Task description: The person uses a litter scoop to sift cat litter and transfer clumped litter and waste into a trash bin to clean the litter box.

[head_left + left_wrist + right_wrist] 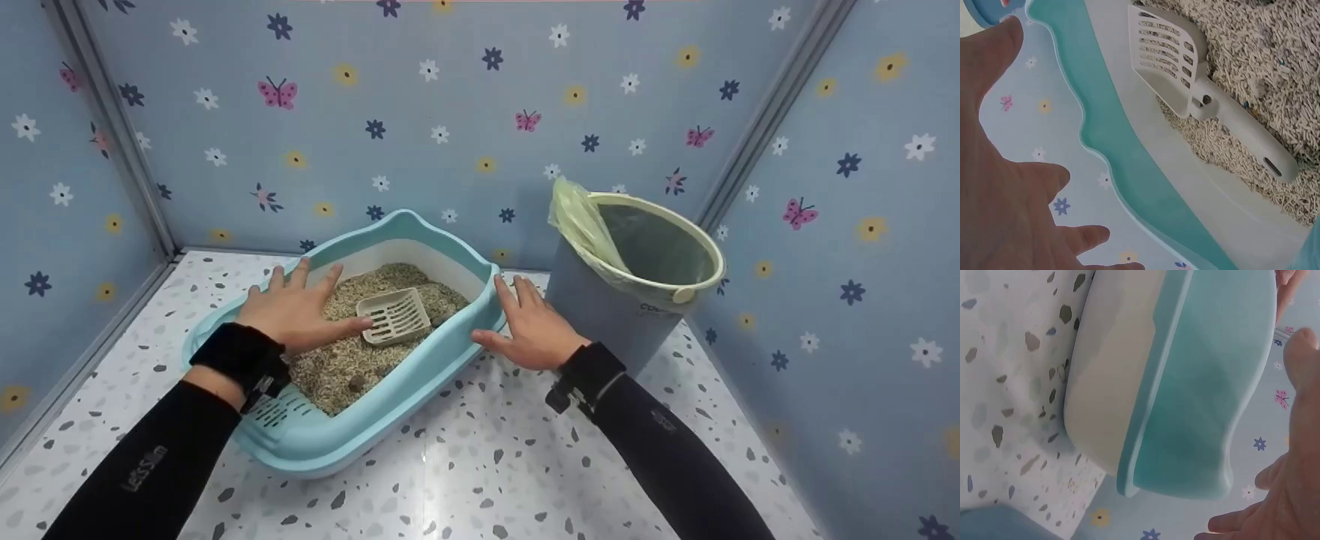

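Observation:
A light blue litter box [390,401] with a white base stands on the floor, filled with beige pellet litter [322,379]. On the litter lies a pale slotted litter scoop [396,316]; its whole handle shows in the left wrist view, where the scoop [1249,129] lies near the box's inner wall. My left hand [289,311] is over the box with fingers spread, holding nothing. Beside the far right rim is my right hand [536,330], fingers extended and nothing in it. In the right wrist view, that hand [1292,489] appears apart from the box wall.
A blue-grey trash bin [600,300] stands right of the box, with a pale green bag [581,221] draped over its rim. Flower-patterned walls [465,97] rise behind and on both sides. The speckled white floor [480,465] extends in front.

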A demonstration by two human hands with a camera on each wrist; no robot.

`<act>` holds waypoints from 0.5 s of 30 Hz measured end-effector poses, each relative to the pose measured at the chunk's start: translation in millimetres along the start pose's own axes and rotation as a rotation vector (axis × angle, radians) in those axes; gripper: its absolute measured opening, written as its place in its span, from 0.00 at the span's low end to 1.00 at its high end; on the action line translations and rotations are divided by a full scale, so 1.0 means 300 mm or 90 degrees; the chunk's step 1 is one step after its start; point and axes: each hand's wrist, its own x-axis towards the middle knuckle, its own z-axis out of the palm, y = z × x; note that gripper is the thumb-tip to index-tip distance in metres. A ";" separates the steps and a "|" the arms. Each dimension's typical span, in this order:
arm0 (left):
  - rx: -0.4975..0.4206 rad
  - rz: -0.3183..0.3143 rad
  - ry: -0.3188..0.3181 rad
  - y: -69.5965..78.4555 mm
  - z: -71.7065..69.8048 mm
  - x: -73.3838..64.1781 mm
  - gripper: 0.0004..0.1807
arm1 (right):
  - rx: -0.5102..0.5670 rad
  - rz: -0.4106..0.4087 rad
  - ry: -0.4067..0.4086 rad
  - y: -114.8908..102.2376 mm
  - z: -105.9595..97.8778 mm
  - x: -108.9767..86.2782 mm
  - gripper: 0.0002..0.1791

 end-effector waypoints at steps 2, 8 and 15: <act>-0.008 -0.009 -0.005 -0.015 -0.003 0.010 0.71 | 0.015 0.002 0.006 -0.004 0.008 -0.002 0.62; -0.032 -0.039 -0.021 -0.079 -0.028 0.033 0.72 | 0.110 0.014 0.017 -0.034 0.043 -0.009 0.62; -0.090 -0.070 -0.088 -0.191 -0.031 0.060 0.74 | 0.285 0.068 0.013 -0.174 0.116 -0.030 0.64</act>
